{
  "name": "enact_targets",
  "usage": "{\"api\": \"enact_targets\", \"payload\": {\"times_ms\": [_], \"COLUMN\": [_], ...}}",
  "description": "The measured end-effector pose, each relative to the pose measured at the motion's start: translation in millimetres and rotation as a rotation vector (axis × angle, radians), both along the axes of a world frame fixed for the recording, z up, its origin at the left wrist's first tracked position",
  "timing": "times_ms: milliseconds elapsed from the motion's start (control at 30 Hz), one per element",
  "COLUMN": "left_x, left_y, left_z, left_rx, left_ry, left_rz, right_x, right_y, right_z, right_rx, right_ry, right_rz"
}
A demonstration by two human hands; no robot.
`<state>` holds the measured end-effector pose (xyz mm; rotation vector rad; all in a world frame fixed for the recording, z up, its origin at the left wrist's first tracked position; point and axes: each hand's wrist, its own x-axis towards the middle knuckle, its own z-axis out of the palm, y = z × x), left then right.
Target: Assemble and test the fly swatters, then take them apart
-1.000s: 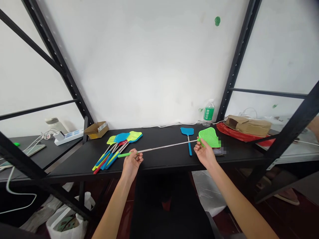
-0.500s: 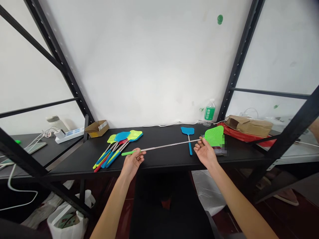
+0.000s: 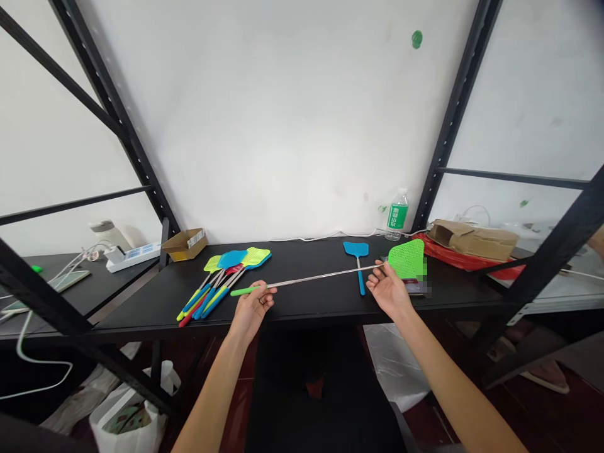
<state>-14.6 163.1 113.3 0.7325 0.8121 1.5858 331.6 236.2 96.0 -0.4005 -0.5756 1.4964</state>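
Observation:
Held across the front of the black shelf is a green fly swatter with its thin metal rod drawn out long. My left hand is closed around the green handle where the rod begins. My right hand pinches the rod's other end, close beside the perforated green head. Beyond the rod, a blue fly swatter lies with its short handle toward me, left of my right hand. A fanned pile of fly swatters in yellow-green, blue and red rests left of my left hand, handles toward me.
At the back left stands an open cardboard box. A water bottle stands by the wall at right, with a brown paper package on red plastic beyond it. Black metal posts frame both sides. A dark flat pack lies under the green head.
Almost nothing differs. Both hands keep the same hold on the green fly swatter, and the view has shifted very slightly.

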Motion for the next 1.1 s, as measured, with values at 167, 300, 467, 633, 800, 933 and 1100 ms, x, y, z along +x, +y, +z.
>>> {"api": "enact_targets", "payload": {"times_ms": [167, 300, 467, 633, 800, 933, 1100], "left_x": [1.2, 1.1, -0.4, 0.1, 1.0, 0.4, -0.8], "left_y": [-1.4, -0.8, 1.0, 1.3, -0.3, -0.3, 1.4], "left_z": [1.1, -0.4, -3.5, -4.0, -2.6, -3.2, -6.2], "left_rx": [0.002, 0.005, 0.018, 0.023, 0.021, 0.021, 0.027], "left_ry": [0.001, 0.016, 0.011, 0.014, 0.021, 0.021, 0.013], "left_rz": [0.003, 0.001, -0.006, 0.002, 0.002, 0.005, 0.011], "right_x": [-5.1, -6.8, -5.8, -4.6, -3.9, -3.5, -3.5], "right_y": [-1.1, -2.8, -4.3, -3.7, -3.0, -2.9, -2.4], "right_z": [2.2, 5.4, 7.0, 5.9, 5.0, 4.7, 4.3], "right_rx": [0.007, -0.012, -0.014, -0.006, 0.001, 0.000, -0.014], "right_ry": [-0.182, -0.195, -0.193, -0.208, -0.208, -0.199, -0.163], "right_rz": [0.003, 0.011, 0.033, 0.055, 0.061, 0.059, 0.049]}}
